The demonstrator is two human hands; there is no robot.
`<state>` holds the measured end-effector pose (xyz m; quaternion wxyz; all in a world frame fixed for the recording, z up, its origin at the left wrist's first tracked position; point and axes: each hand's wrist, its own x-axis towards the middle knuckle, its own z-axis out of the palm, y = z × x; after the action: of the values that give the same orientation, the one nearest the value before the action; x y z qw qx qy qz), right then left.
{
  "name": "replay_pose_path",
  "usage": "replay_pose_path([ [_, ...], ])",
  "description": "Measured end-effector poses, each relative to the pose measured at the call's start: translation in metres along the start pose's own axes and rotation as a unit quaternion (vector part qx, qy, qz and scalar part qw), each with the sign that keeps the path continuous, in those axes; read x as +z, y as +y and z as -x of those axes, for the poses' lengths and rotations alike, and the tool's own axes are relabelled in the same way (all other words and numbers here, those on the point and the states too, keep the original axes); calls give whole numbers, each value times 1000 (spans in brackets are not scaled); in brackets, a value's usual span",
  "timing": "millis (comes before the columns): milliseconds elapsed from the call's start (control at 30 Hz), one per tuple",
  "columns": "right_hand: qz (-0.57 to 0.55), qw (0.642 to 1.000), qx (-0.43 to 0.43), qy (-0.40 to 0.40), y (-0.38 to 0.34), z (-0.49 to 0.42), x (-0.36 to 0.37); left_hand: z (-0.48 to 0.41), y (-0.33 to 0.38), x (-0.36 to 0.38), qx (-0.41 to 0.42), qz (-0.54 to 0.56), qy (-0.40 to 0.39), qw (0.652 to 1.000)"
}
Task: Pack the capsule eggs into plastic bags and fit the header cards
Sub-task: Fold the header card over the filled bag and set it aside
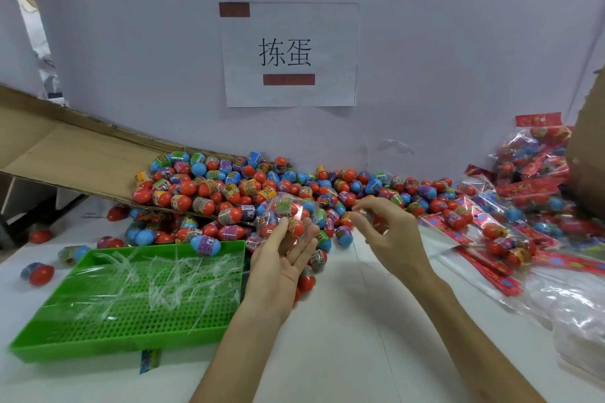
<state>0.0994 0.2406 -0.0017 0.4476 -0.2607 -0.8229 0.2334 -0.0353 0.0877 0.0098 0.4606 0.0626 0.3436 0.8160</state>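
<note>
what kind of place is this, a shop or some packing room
Probably a small packing workstation, not a shop: loose capsule eggs spill from a cardboard box, finished bags with red header cards pile up at right, and a printed sign marks the wall.

A white paper sheet (289,54) on the wall (442,42) carries two large black characters, 拣蛋. Two brown-red blocks on the same sheet show no writing. A blue capsule egg (204,245) at the green tray's (98,348) far rim bears a purple label with the numeral 6. Print on the other capsule eggs (229,188) and the red header cards (530,189) is too blurred to read.
</note>
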Motion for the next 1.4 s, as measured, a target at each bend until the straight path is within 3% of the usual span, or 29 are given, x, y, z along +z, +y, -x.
replay_pose_path([
  [100, -114, 992, -17, 41, -24, 3, 2, 1, -2, 1, 4, -18, -2, 1000],
  [233, -305, 951, 46, -13, -46, 9, 16, 2, -4, 2, 12, -38, 2, 999],
  [367, -344, 934, 83, -58, -52, 14, 22, 2, -5, 3, 3, -67, -2, 998],
  [600, -385, 912, 120, -67, -56, 16, 25, 4, -6, 4, -23, -63, -12, 998],
  [833, -355, 928, 106, -31, -54, 18, 30, 2, -5, 2, -29, -56, -30, 998],
  [1200, -293, 952, 46, -76, -52, 19, 27, 0, -6, -2, -41, -41, -57, 997],
  [1267, -279, 959, 28, -36, -53, 19, 28, -1, -5, -4, -46, -36, -53, 997],
  [1400, -134, 982, -5, 131, -42, 13, 22, -4, -4, -5, -45, -16, -42, 998],
])
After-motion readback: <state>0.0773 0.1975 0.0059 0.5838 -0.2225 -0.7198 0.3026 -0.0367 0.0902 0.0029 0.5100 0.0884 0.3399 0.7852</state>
